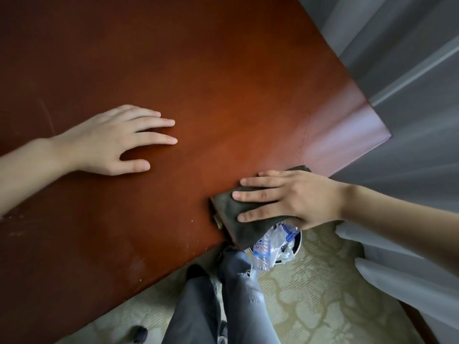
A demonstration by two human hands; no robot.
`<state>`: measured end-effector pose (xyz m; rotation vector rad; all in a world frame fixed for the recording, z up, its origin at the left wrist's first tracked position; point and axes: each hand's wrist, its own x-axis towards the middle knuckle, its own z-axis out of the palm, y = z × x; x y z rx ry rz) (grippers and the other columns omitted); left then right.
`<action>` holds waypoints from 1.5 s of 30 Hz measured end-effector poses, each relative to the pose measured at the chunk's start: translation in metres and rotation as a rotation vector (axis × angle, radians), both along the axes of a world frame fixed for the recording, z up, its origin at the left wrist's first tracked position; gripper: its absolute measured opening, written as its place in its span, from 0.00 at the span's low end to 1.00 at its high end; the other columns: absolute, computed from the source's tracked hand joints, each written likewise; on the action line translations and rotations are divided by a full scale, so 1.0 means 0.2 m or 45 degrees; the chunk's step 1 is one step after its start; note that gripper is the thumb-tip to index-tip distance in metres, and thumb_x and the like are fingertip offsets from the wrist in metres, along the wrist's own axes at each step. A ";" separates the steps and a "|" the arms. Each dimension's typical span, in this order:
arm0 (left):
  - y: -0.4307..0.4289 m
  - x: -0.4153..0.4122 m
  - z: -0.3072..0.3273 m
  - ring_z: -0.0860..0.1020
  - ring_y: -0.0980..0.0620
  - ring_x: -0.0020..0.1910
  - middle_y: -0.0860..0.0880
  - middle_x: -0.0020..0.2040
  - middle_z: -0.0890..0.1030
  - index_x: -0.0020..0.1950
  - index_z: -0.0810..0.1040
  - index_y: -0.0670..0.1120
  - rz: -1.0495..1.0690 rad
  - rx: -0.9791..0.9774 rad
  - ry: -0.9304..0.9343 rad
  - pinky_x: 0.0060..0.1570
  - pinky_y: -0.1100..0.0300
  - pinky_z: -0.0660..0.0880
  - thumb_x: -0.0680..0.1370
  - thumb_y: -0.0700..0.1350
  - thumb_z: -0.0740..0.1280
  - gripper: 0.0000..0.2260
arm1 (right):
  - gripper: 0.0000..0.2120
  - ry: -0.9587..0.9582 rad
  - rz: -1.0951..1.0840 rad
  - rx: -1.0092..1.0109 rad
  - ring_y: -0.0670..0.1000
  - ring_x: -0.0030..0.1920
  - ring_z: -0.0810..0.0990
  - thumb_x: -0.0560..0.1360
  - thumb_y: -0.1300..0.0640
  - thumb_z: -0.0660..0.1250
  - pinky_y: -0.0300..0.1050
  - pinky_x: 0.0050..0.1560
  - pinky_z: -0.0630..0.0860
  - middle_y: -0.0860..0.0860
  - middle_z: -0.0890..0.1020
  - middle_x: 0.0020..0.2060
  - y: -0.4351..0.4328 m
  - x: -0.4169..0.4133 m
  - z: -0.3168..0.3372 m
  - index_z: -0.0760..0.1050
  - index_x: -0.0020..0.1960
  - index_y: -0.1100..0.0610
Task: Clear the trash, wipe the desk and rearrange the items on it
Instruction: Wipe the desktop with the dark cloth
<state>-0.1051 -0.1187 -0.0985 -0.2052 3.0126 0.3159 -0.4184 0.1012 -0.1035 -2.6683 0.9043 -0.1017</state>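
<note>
Desk (198,70): reddish-brown wooden top, fills most of the view. Its near edge runs diagonally from lower left to the right-hand corner. Pale smudges and specks (15,232) show on the surface at lower left.

Curtains (409,83): grey drapes hang beyond the desk's right corner. A white sheer panel (397,281) falls to the floor at the right.

Carpet (310,294): beige, with a pale woven pattern, seen below the desk edge.

Trouser legs (238,294): grey, the person's own, standing against the near edge.

Left hand (106,141): lies palm down on the bare desk top, fingers straight and slightly spread. It holds nothing and is well apart from the cloth.

Right hand (293,199): palm down, straight spread fingers pressing flat on the cloth. The thumb is out of sight, so it cannot be told whether it hooks the cloth's edge.

Cloth (228,207): dark grey-brown, folded. It lies on the desk's near edge close to the right corner, and its lower part hangs over the edge.

Waste bin (298,240): dark, with a metal rim, on the carpet directly below the cloth and largely hidden by the right hand. It holds a clear plastic bottle (262,254) with a blue-and-white label, tilted against the rim, and crumpled clear plastic (280,239).

Small brass-coloured fitting (218,223): on the desk edge just beside the cloth's left side. It is possibly a hinge, too small to confirm.
</note>
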 end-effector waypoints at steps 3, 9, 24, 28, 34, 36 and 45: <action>-0.01 0.00 0.01 0.47 0.64 0.72 0.66 0.74 0.49 0.72 0.51 0.67 -0.020 0.010 -0.011 0.68 0.53 0.54 0.77 0.66 0.46 0.23 | 0.18 -0.313 -0.375 0.125 0.53 0.69 0.67 0.81 0.54 0.52 0.45 0.70 0.63 0.55 0.72 0.66 -0.06 -0.07 0.05 0.73 0.64 0.59; -0.03 0.00 0.01 0.46 0.64 0.72 0.67 0.73 0.46 0.72 0.49 0.68 -0.045 0.000 -0.051 0.68 0.55 0.53 0.77 0.66 0.45 0.23 | 0.24 -0.484 -1.459 -0.031 0.40 0.64 0.66 0.77 0.61 0.60 0.25 0.61 0.58 0.47 0.70 0.65 -0.47 -0.40 0.23 0.62 0.72 0.54; -0.02 0.14 -0.01 0.46 0.64 0.72 0.65 0.74 0.47 0.74 0.51 0.63 -0.069 -0.046 0.022 0.68 0.54 0.54 0.77 0.66 0.46 0.25 | 0.42 0.210 -1.090 0.010 0.60 0.75 0.50 0.67 0.28 0.44 0.56 0.71 0.51 0.57 0.52 0.76 -0.55 0.23 0.01 0.52 0.75 0.49; 0.00 0.35 0.03 0.55 0.64 0.70 0.68 0.71 0.50 0.70 0.64 0.52 0.046 -0.057 0.027 0.65 0.50 0.61 0.76 0.67 0.47 0.29 | 0.39 0.171 -0.719 -0.010 0.63 0.73 0.57 0.69 0.29 0.49 0.59 0.70 0.57 0.58 0.59 0.74 -0.38 0.57 0.00 0.58 0.74 0.50; 0.10 0.51 0.03 0.42 0.67 0.71 0.69 0.71 0.43 0.74 0.54 0.60 0.162 -0.043 -0.116 0.68 0.52 0.57 0.74 0.66 0.51 0.29 | 0.35 0.050 -0.258 -0.068 0.60 0.70 0.65 0.68 0.39 0.68 0.55 0.67 0.63 0.54 0.66 0.72 0.06 0.78 -0.02 0.65 0.71 0.49; 0.13 0.52 0.02 0.39 0.67 0.71 0.70 0.71 0.41 0.75 0.51 0.58 0.194 -0.053 -0.129 0.69 0.53 0.54 0.73 0.65 0.51 0.31 | 0.32 0.002 -0.206 -0.003 0.57 0.70 0.65 0.67 0.50 0.72 0.49 0.69 0.61 0.51 0.67 0.71 0.13 0.78 -0.01 0.67 0.69 0.48; 0.25 0.54 0.08 0.56 0.49 0.74 0.51 0.76 0.57 0.75 0.58 0.51 0.288 -0.068 -0.180 0.70 0.51 0.54 0.77 0.62 0.54 0.29 | 0.27 -0.929 -0.859 1.229 0.36 0.39 0.80 0.68 0.64 0.68 0.27 0.41 0.73 0.38 0.83 0.39 0.19 0.62 0.34 0.67 0.66 0.58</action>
